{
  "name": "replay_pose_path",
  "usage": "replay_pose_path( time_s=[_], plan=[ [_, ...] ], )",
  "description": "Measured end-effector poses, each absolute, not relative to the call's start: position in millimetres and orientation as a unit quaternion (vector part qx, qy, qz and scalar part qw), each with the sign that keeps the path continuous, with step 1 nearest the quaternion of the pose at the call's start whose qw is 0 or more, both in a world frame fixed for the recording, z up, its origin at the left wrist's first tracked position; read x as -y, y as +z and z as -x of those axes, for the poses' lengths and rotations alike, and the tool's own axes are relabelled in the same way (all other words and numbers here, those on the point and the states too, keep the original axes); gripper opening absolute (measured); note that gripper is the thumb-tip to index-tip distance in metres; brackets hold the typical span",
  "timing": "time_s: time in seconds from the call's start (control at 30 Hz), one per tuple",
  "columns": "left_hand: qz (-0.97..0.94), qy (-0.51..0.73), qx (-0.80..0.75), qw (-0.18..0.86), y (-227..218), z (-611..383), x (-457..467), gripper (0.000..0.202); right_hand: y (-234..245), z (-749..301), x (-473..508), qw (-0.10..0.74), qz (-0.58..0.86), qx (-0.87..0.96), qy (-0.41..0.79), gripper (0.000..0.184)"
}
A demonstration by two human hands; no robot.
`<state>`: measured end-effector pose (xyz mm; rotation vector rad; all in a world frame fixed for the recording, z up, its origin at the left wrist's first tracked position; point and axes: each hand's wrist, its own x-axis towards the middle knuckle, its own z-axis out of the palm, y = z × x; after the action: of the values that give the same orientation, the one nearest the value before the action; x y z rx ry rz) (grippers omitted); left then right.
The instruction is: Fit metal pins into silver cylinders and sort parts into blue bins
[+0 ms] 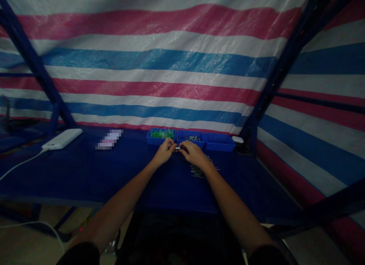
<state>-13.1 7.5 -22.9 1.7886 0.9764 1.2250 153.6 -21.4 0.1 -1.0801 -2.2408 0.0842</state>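
Note:
Between my two hands, just in front of the blue bins, is a small light-coloured cylindrical piece (178,148), too small to name. My left hand (165,150) is closed, its thumb and fingers pinching at the piece's left end. From the other side my right hand (192,151) pinches the right end, fingers curled. Below my right hand and wrist lies a pile of thin dark and metallic rods (197,171), partly hidden by the forearm. Beyond my hands stand a blue bin with green items (162,133) and a blue bin with small metallic parts (192,138).
A third blue bin (219,142) stands to the right, beside a small white object (237,139). On the left of the blue table (119,173) are a white power bank (62,139) with a cable and a blurred-out flat item (109,139). Striped sheeting (159,90) hangs behind.

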Motion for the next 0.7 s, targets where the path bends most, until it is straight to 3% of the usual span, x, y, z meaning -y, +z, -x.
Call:
replay_pose_path(
  time_s=[0.17, 0.23, 0.37, 0.6, 0.7],
  plan=[
    [-0.715, 0.461, -0.400, 0.341, -19.0, 13.7, -5.3, 0.018, 16.5, -156.9, 6.5, 0.352, 0.441, 0.825, -0.043, 0.015],
    [-0.771, 0.399, -0.407, 0.283, -18.1, 14.1, -1.3, 0.017, 26.8, -160.1, -8.5, 0.377, 0.484, 0.786, -0.071, 0.017],
    [-0.883, 0.256, -0.366, 0.142, -16.6, 8.8, 13.7, 0.015, 36.3, -169.2, -23.5, 0.352, 0.556, 0.747, -0.091, 0.031],
    [-0.920, 0.212, -0.331, -0.006, -13.9, -16.6, 21.8, 0.028, -15.5, -228.8, 19.1, 0.462, 0.486, 0.737, 0.082, 0.027],
    [-0.931, 0.161, -0.327, -0.009, -13.6, -28.3, 5.6, 0.038, -33.9, -249.4, 25.9, 0.446, 0.518, 0.716, 0.141, 0.031]
  ],
)
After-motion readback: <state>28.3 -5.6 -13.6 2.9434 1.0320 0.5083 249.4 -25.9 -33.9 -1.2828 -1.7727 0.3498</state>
